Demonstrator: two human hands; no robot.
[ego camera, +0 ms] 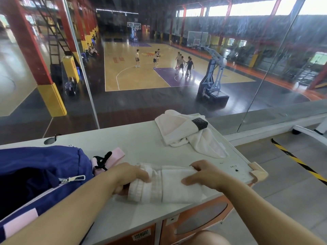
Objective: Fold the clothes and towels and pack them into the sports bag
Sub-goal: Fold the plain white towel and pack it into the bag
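Both hands, left hand [131,177] and right hand [203,174], are gripping white towel [169,186] on table [138,138] beside open sports bag [35,167].

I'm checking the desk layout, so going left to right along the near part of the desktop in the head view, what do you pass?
navy sports bag → left hand → folded white towel → right hand → foam corner guard

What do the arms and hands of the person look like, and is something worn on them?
Both arms are bare: no sleeves show up to the frame edge. The left hand and the right hand wear no gloves, and no ring, watch or bracelet is visible.
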